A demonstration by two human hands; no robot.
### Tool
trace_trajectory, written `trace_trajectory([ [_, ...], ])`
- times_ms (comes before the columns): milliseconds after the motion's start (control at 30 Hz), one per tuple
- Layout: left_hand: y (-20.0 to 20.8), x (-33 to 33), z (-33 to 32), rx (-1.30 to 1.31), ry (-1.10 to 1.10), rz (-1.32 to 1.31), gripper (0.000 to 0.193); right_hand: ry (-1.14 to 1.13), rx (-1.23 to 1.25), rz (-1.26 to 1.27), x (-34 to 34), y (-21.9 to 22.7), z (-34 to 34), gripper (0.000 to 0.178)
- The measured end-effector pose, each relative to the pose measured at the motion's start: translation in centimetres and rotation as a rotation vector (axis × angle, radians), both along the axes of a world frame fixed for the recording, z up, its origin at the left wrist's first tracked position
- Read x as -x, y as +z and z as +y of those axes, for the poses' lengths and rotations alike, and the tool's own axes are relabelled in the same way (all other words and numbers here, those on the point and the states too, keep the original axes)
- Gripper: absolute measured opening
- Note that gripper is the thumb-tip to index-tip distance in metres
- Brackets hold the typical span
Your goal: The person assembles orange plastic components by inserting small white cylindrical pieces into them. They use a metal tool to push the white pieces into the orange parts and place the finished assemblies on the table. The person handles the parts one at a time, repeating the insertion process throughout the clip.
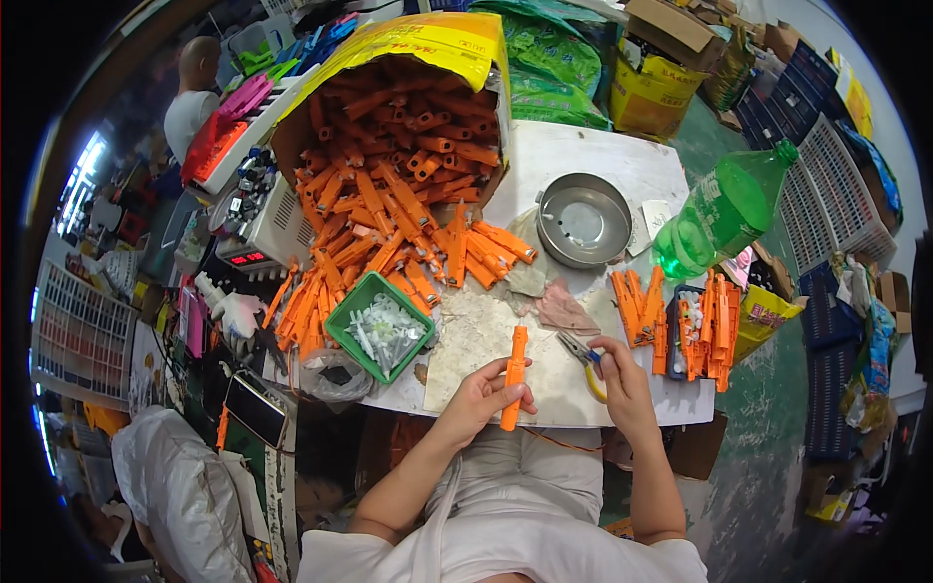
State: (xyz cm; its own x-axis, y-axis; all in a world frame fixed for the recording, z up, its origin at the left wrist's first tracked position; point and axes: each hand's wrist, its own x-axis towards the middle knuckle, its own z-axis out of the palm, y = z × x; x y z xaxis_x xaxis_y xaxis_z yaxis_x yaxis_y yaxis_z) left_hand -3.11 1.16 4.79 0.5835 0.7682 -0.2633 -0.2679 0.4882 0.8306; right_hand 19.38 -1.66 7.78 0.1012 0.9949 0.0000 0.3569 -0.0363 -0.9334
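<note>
In my left hand is a long orange plastic part, held upright between thumb and fingers over the table's front edge. My right hand grips a pair of pliers with blue and yellow handles, its metal jaws pointing left toward the part without touching it. Left of my hands stands a green tray filled with small white plastic pieces. Beyond it, many similar orange parts spill from a large yellow-topped box. Another group of orange parts stands at the right, around a small dark container.
A round metal bowl holding a few small pieces sits at the back of the white table. A green bottle leans at the right. Pinkish cloth lies in the middle. A phone rests at the left. Another person is at the far left.
</note>
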Motion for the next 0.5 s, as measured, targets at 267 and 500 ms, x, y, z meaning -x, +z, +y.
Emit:
trace_trajectory([
  [267, 0.3, 0.0, 0.1, -0.032, -0.059, 0.007, 0.051, 0.035, -0.166, -0.28, 0.2, 1.2, -1.3, 0.015],
  [500, 0.8, 0.4, 0.2, -0.014, -0.141, 0.027, 0.05, 0.041, -0.127, -0.253, 0.1, 1.9, -1.2, 0.016],
])
